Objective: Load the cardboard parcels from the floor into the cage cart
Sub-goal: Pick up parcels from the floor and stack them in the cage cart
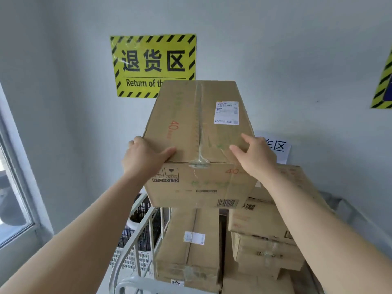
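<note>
Cardboard parcel (199,124) held up over the cage cart (135,240), long axis running away from me, taped seam along the top, white label (227,113) at far right. My left hand (146,158) grasps the near left corner, thumb laid on the top face, fingers wrapped down the side. My right hand (252,158) grasps the near right corner the same way. Below, stacked parcels (191,247) fill the cart; I cannot tell whether the held one touches them. The cart's white bars show at near left. Yellow sign (152,60) on the far wall, partly hidden by the parcel. Window (12,198) at left.
</note>
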The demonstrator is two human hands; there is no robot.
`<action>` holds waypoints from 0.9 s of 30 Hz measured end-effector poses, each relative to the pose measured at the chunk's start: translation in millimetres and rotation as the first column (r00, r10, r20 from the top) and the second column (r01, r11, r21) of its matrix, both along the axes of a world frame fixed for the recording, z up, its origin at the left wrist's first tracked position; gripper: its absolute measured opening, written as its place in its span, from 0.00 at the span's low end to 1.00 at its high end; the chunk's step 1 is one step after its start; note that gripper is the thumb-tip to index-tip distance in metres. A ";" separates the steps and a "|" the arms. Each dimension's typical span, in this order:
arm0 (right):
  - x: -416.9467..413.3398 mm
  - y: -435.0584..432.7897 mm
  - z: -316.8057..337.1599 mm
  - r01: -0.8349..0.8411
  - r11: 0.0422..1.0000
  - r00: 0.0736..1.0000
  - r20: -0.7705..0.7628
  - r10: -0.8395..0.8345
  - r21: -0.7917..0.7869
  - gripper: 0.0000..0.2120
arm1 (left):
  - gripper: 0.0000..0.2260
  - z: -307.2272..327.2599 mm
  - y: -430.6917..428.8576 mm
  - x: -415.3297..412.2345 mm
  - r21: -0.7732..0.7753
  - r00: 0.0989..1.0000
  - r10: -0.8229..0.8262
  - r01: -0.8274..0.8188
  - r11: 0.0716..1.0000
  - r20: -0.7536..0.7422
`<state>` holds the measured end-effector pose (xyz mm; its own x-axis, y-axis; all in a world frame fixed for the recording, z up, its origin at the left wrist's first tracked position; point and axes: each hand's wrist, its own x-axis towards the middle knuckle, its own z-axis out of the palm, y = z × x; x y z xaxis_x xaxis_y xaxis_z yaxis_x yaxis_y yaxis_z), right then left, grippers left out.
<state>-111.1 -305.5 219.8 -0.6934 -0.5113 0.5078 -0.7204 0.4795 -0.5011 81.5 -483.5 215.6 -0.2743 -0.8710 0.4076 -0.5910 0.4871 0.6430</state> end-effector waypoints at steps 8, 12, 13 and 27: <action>-0.9 118.9 47.8 0.233 0.971 0.969 -0.076 -0.237 -0.049 0.28 | 0.36 35.3 79.8 -53.4 -0.025 0.956 -0.264 0.263 0.965 -0.126; -11.5 192.7 53.1 0.371 0.928 0.923 -0.095 -0.373 -0.036 0.29 | 0.37 34.8 135.9 -96.3 -0.009 0.904 -0.397 0.401 0.916 -0.156; -16.3 211.4 52.8 0.400 0.916 0.911 -0.097 -0.402 -0.036 0.29 | 0.37 34.1 151.3 -108.4 -0.002 0.889 -0.428 0.433 0.901 -0.164; -154.3 448.1 5.4 0.567 0.816 0.823 -0.057 -0.565 0.113 0.28 | 0.37 -33.2 375.7 -295.3 0.151 0.787 -0.603 0.617 0.773 -0.128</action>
<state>-265.5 142.6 225.2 -0.8699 -0.0893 0.4851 -0.3123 0.8609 -0.4016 -213.8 -107.8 182.4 -0.7497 -0.5881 0.3034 -0.1600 0.6060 0.7792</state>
